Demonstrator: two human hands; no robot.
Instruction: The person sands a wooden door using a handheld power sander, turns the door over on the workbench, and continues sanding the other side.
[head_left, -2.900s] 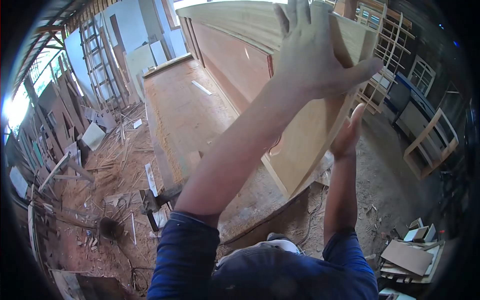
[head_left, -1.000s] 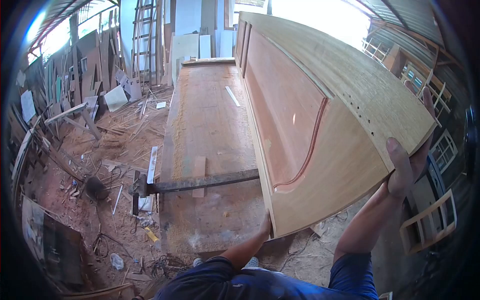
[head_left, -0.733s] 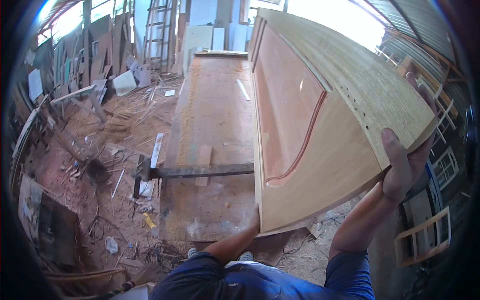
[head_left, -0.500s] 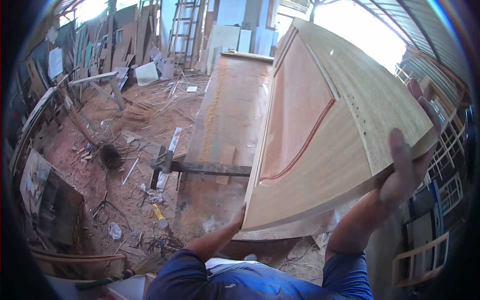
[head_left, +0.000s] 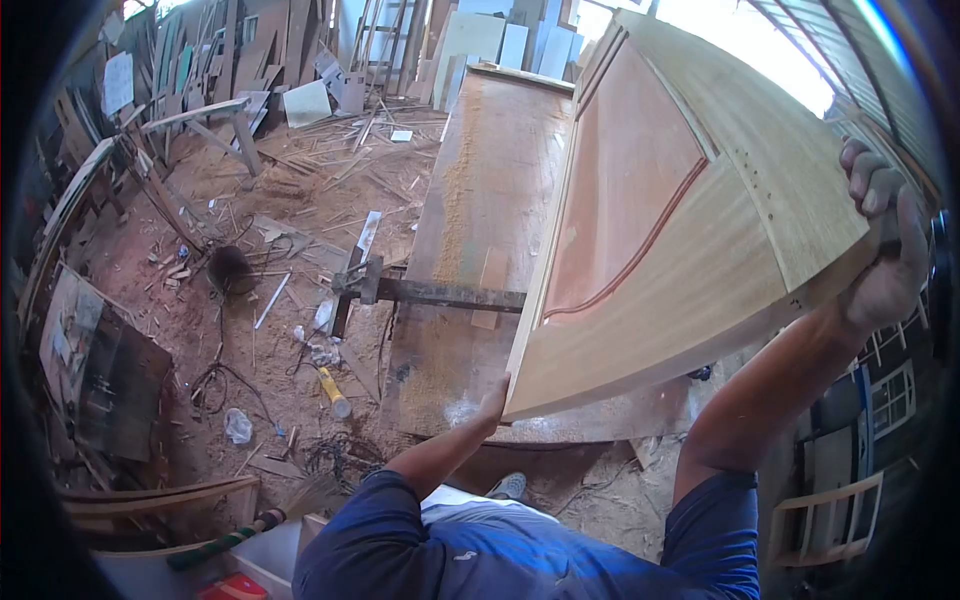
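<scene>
A pale wooden door [head_left: 680, 240] with a reddish recessed panel and a curved moulding is tilted up between my hands, over the workbench [head_left: 425, 345]. My left hand [head_left: 493, 402] grips its lower left edge; the fingers behind the edge are mostly hidden. At the right-hand corner, my right hand [head_left: 885, 235] is closed around the end of the door, with fingertips curled over the edge. Behind the door's left side, a long metal bar clamp [head_left: 450, 295] lies across the bench, partly covered by the door. A small wood block [head_left: 490, 275] sits under the bar.
Sawdust, offcuts and cables litter the floor at left, with a yellow tube [head_left: 333, 390] near the bench. A wooden trestle [head_left: 240, 140] and leaning boards [head_left: 235, 60] stand behind. A brush [head_left: 268, 522] lies at lower left. Wooden frames [head_left: 830, 520] are at right.
My right hand has shifted outward along the door's end, its fingers now curled over the corner. The door's near edge appears higher, and the view has tilted down and turned left.
</scene>
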